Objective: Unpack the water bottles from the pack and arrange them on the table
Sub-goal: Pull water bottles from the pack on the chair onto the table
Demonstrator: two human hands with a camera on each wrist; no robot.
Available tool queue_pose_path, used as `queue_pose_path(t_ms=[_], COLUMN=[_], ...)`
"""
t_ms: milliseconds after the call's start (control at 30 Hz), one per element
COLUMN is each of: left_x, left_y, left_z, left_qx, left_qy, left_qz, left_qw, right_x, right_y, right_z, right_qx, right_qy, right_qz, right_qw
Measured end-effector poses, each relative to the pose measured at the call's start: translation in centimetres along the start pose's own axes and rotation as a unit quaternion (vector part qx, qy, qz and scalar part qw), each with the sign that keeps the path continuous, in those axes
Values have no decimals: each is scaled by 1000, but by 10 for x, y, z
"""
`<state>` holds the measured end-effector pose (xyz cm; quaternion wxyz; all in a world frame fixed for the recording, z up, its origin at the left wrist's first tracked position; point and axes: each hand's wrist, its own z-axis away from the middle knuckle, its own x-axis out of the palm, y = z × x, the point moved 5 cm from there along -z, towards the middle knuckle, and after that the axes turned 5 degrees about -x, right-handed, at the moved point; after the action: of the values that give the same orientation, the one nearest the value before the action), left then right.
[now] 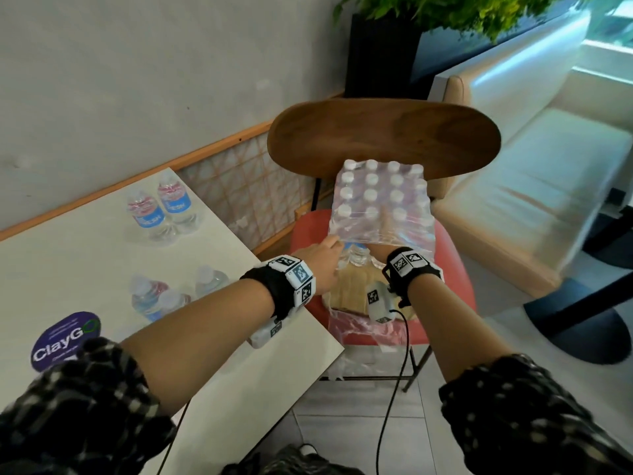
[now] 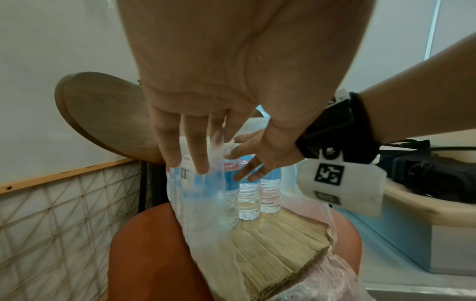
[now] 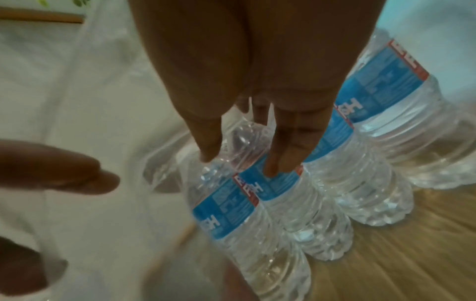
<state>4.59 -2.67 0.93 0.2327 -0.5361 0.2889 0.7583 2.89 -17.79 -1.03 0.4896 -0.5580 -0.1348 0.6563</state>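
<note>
Bottles (image 1: 158, 209) labelled FRESH on table (image 1: 85, 262), purple ClayGo sticker (image 1: 65, 341)

Place: looked like a café or canteen | 8 o'clock: ClayGo sticker (image 1: 65, 341) lay on white table (image 1: 85, 262) | 12 o'clock: wood-backed chair (image 1: 383, 138) | 2 o'clock: padded bench (image 1: 534, 173) | 1 o'clock: potted plant (image 1: 445, 12)

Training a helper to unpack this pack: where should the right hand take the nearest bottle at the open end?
Around its blue-labelled middle, from the near open side. The bottle stands upright on the cardboard tray with neighbours tight beside it, and plastic film covers the caps, so a top grasp looks blocked.
</note>
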Motion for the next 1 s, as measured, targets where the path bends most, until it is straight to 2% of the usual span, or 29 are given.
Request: queue_pose_path(t_ms=[133, 300, 367, 433, 567, 667, 700, 800, 833, 900, 1000], left_x=[-1, -4, -5, -5, -9, -13, -13, -11, -11, -11, -11], left_y=[1, 4, 13, 22, 24, 20, 19, 19, 19, 17, 9], left_z=[-2, -12, -17, -23, -35, -41, -41, -37, -35, -30, -17], left_qx=[0, -4, 7, 15, -23, -26, -24, -17, -13, -3, 3], left_qy=[-21, -6, 2, 4, -2, 12, 12, 7, 4, -1, -6], left_qz=[11, 27, 44, 71, 100, 94, 87, 75, 76, 75, 67], left_qw=[1000, 1000, 999, 997, 995, 995, 996, 997, 997, 997, 998], right_x=[2, 12, 15, 18, 14, -7, -10, -10, -8, -10, -5], right_y=[7, 27, 31, 34, 35, 34, 36, 51, 58, 66, 80], right_z=[2, 23, 30, 30, 23, 16, 11, -19, -22, -28, -40], right_qx=[6, -80, -125, -138, -102, -44, -13, 34, 65, 93, 40], right_qy=[13, 74, 101, 93, 44, 94, 87, 11, -9, -19, -6], right_qz=[73, 86, 57, 44, 31, 90, 102, 135, 111, 103, 134], right_qw=[997, 990, 985, 985, 993, 991, 991, 990, 992, 990, 990])
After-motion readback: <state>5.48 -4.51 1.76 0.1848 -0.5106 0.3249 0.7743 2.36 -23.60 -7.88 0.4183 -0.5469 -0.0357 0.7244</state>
